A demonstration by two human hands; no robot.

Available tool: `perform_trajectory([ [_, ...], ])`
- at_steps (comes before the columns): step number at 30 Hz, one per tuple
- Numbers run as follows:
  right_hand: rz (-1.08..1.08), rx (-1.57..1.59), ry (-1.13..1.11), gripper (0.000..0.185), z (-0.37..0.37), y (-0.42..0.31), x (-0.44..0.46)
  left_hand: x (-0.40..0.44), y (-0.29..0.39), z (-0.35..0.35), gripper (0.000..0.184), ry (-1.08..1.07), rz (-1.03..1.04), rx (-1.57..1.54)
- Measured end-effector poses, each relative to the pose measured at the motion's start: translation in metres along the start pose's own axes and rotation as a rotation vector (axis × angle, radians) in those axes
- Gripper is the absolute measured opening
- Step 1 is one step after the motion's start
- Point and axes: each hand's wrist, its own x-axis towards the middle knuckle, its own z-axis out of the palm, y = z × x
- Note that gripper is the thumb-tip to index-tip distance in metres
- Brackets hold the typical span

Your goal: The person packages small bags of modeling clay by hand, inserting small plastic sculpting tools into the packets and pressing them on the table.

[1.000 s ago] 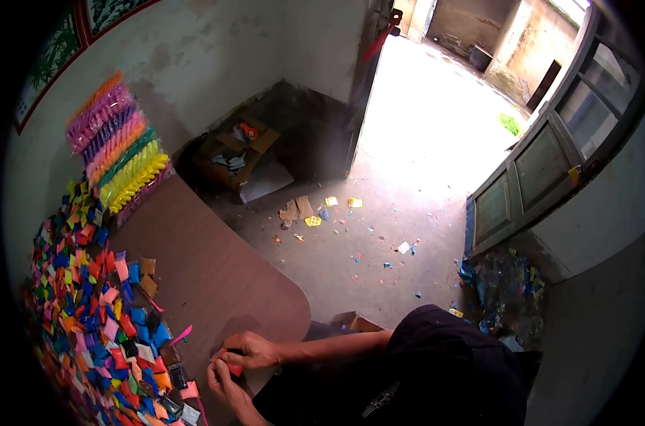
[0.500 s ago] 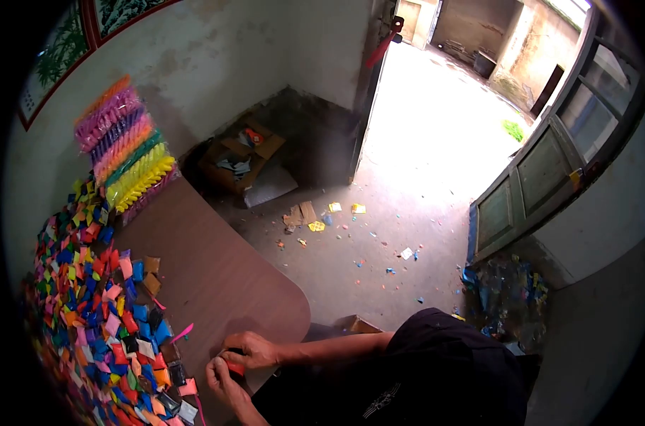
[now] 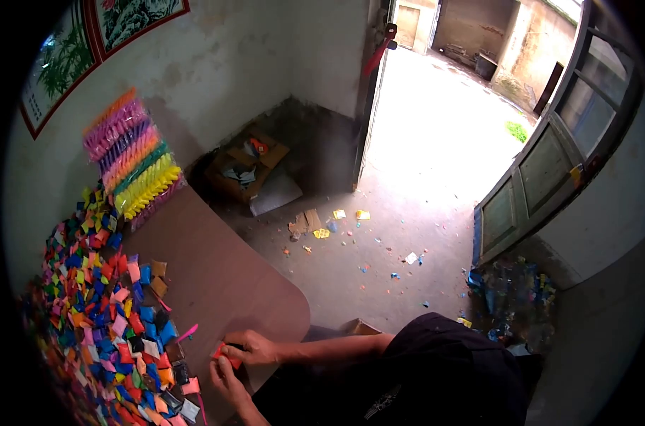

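Between my hands, over the near edge of the brown table (image 3: 227, 273), is a small red packet (image 3: 234, 362). My right hand (image 3: 254, 348) reaches in from the right and pinches its upper side. My left hand (image 3: 228, 378) comes from below, thumb and fingers closed on the packet's other side. Fingers hide part of it. Left of my hands lies a big heap of small coloured packets (image 3: 117, 330), red, blue, pink, yellow, black and white. A pink strip (image 3: 188, 333) sticks out at the heap's edge near my hands.
Clear bags of coloured pieces (image 3: 134, 156) stand stacked at the table's far end. An open cardboard box (image 3: 230, 167) sits on the floor in the corner. Scraps litter the floor before the open door (image 3: 542, 167). A clear plastic bag (image 3: 517, 298) lies by the right wall.
The view has shifted slightly, so the room sits a little lower and farther right. My fingers have spread a bit along the red packet, and more of it shows.
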Motion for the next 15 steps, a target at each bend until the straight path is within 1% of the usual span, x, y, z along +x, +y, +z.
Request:
perform_trajectory([
  [1, -0.046, -0.004, 0.031, 0.027, 0.0, 0.0, 0.0, -0.003, 0.006, 0.005, 0.03, -0.024, 0.007, 0.018],
  [2, -0.048, -0.005, 0.032, 0.027, 0.0, 0.0, 0.0, -0.004, 0.009, 0.008, 0.03, -0.048, 0.013, 0.036],
  [3, -0.073, -0.023, 0.027, 0.028, -0.001, -0.004, 0.0, 0.001, -0.004, 0.0, 0.031, -0.081, -0.001, -0.021],
  [5, -0.096, -0.043, 0.022, 0.028, 0.0, -0.007, 0.0, 0.003, -0.015, -0.001, 0.032, -0.049, 0.019, -0.062],
  [7, -0.015, -0.076, -0.028, 0.029, 0.001, -0.008, 0.0, 0.004, -0.019, -0.001, 0.033, -0.017, 0.032, -0.106],
  [10, 0.038, -0.095, -0.061, 0.03, -0.001, -0.007, 0.0, 0.001, -0.011, 0.002, 0.033, -0.003, 0.032, -0.092],
  [13, 0.012, -0.052, -0.008, 0.031, 0.001, -0.004, 0.001, -0.002, -0.001, 0.004, 0.032, -0.01, -0.005, -0.047],
  [15, 0.044, -0.068, 0.007, 0.03, -0.001, 0.0, 0.001, -0.002, -0.003, -0.003, 0.031, -0.128, -0.022, 0.012],
])
